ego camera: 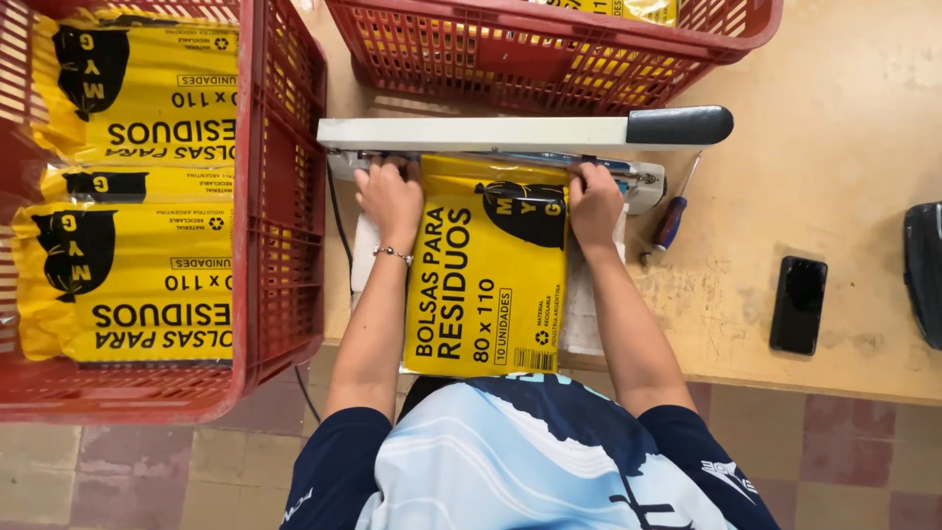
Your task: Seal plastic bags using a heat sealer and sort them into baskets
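Yellow bag pack (488,285) lying flat on bench (834,177), top edge under sealer (510,132). My left hand (391,196) and right hand (594,201) fingers pinching its top corners. Looks soft, slick, light; corners seem best grip.

- A worn tan wooden table (844,147) fills the upper view.
- Below it lies a floor (147,471) of reddish and grey-beige tiles.

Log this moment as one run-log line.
left hand: on yellow bag top corner | right hand: on other corner | bag top: under sealer bar | crate: beside
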